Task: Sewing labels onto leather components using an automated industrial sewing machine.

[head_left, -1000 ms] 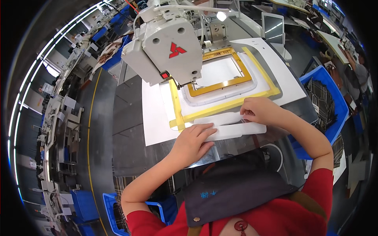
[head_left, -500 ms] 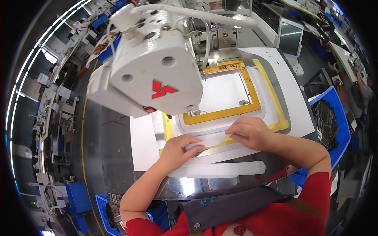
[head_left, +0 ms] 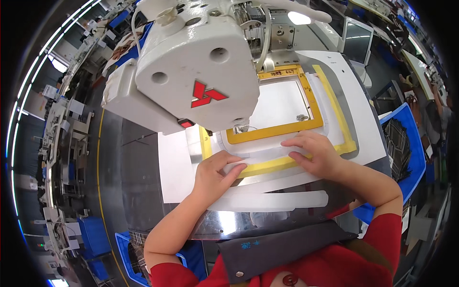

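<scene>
Under the white sewing machine head [head_left: 191, 71], a yellow template frame [head_left: 279, 165] lies on the steel desk [head_left: 138, 191], and both hands press a white fabric strip [head_left: 260, 155] onto its near rail. The left hand [head_left: 213, 174] rests at the strip's left end with fingers [head_left: 234, 171] loosely curled and pointing right, flat on the cloth rather than pinching it. The right hand [head_left: 313, 153] lies just right of centre, fingers stretched out and spread, holding the strip down. By the look of it, the placing is well along: the strip already sits inside the frame, under both palms, but stitching seems not to have begun, since the needle area stands clear of the hands and the strip is still being smoothed.

Counted: one machine head, one outer yellow frame, one darker inner orange frame [head_left: 275, 131] around a white panel [head_left: 279, 103], one long white strip [head_left: 272, 200] lying loose on the desk near the person, one blue bin [head_left: 406, 158] at the right holding dark pieces, and one screen [head_left: 357, 40] at the far right.
</scene>
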The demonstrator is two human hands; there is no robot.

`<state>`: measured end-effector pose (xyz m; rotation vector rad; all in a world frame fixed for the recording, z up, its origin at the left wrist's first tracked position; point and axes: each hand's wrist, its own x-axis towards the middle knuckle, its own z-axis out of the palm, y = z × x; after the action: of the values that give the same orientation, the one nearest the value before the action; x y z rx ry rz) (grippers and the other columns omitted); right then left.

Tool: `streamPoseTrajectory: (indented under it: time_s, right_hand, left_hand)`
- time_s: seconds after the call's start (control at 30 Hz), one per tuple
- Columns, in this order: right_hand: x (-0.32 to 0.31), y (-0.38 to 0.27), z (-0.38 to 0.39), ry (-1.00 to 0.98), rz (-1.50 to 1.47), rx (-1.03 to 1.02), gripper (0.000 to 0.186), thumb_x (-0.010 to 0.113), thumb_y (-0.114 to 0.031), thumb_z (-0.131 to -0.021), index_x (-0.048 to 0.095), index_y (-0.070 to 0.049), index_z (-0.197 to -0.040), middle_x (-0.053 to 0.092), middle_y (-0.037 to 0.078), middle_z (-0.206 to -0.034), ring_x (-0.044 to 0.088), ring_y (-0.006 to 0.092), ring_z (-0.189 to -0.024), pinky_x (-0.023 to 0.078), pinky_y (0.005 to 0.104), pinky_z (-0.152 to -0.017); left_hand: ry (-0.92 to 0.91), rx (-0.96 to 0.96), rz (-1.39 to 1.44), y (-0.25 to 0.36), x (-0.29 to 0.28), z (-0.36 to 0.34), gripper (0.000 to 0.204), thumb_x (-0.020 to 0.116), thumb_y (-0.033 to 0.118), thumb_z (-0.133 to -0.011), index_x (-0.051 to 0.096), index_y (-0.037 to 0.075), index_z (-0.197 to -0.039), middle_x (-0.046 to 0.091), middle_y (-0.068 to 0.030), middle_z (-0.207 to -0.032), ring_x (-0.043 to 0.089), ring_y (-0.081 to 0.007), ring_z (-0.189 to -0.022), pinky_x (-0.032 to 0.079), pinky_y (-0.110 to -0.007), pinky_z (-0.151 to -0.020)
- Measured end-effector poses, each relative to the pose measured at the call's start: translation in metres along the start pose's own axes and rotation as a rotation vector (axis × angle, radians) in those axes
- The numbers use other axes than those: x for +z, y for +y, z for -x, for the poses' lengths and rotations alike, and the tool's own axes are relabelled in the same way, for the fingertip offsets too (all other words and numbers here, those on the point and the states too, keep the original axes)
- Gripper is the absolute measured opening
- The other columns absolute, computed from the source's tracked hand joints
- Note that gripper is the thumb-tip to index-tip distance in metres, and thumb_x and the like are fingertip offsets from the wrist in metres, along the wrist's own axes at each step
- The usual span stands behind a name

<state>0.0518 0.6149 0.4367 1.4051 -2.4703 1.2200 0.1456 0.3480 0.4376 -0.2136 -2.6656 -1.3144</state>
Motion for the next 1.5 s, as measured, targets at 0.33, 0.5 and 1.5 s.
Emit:
streamPoseTrajectory:
  time_s: [0.33, 0.5, 1.5]
  right_hand:
    - [-0.012, -0.035, -0.011, -0.295, 0.091, 0.012, 0.033, 0.072, -0.026, -0.083, 0.065, -0.007, -0.108, 0.064, 0.012, -0.103, 0.06, 0.0286, -0.098, 0.043, 0.0395, -0.091]
    - [0.01, -0.037, -0.02, -0.43, -0.044, 0.211, 0.03, 0.066, -0.032, -0.088, 0.065, -0.008, -0.105, 0.066, 0.013, -0.091, 0.064, 0.0317, -0.084, 0.05, 0.0409, -0.076]
    - [-0.051, 0.043, -0.063, -0.312, 0.105, 0.633, 0.031, 0.077, -0.031, -0.078, 0.069, -0.001, -0.077, 0.063, 0.013, -0.07, 0.058, 0.02, -0.065, 0.045, 0.0308, -0.063]
  left_hand:
    - [-0.03, -0.016, 0.088, 0.015, 0.017, 0.008, 0.009, 0.071, 0.015, -0.084, 0.071, 0.008, -0.091, 0.068, -0.0047, -0.08, 0.064, -0.0191, -0.056, 0.049, -0.026, -0.053]
    - [-0.053, -0.14, 0.082, 0.022, 0.01, 0.012, 0.012, 0.073, 0.016, -0.083, 0.07, 0.005, -0.087, 0.067, -0.0059, -0.077, 0.062, -0.0182, -0.053, 0.048, -0.027, -0.051]
    - [-0.127, 0.291, -0.609, 0.005, 0.021, -0.023, 0.065, 0.073, 0.033, -0.079, 0.051, 0.004, -0.132, 0.049, -0.0135, -0.139, 0.051, -0.0316, -0.119, 0.039, -0.044, -0.101]
